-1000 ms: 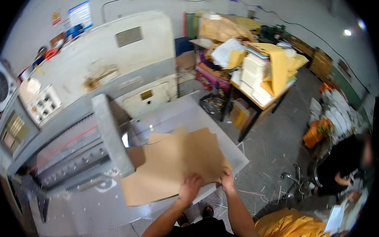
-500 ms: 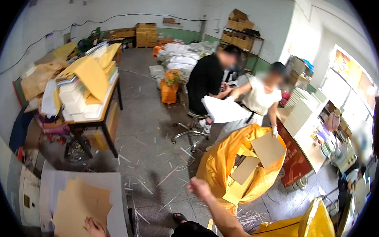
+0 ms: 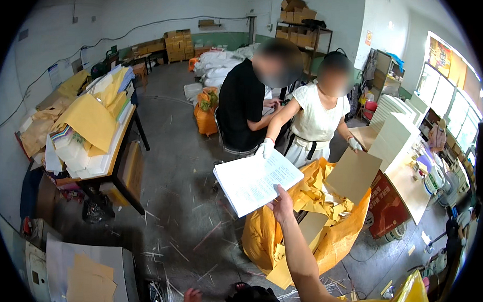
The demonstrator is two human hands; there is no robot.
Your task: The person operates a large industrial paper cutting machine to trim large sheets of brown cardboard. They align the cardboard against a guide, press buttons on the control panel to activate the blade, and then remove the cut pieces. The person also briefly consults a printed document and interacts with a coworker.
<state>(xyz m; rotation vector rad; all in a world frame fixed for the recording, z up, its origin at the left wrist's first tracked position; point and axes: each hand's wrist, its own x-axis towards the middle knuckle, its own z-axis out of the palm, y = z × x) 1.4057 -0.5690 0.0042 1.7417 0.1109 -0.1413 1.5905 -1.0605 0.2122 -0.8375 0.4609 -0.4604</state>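
My right hand (image 3: pixel 283 204) reaches forward and grips the near right corner of a stack of printed paper sheets (image 3: pixel 254 178), thumb on top. A co-worker's white-gloved hand (image 3: pixel 265 147) holds the same stack at its far edge. Below the stack stands a big yellow woven sack (image 3: pixel 262 239), wide open, filled with torn yellow paper and brown cardboard pieces (image 3: pixel 352 168). The co-worker's other gloved hand (image 3: pixel 354 144) rests at a cardboard piece. Low in the picture, my left hand (image 3: pixel 192 298) shows only in part, empty, its fingers loosely apart.
Brown paper sheets (image 3: pixel 90 281) lie on a grey-topped surface (image 3: pixel 123 269) at near left. A table (image 3: pixel 126 127) piled with paper stands at left. A seated person in black (image 3: pixel 238 97) is beside the co-worker. Paper strips litter the floor; another yellow sack (image 3: pixel 409 298) lies near right.
The co-worker's paper stack has come nearer, and my right hand has taken hold of its corner. My left hand has left the brown sheets and moved right.
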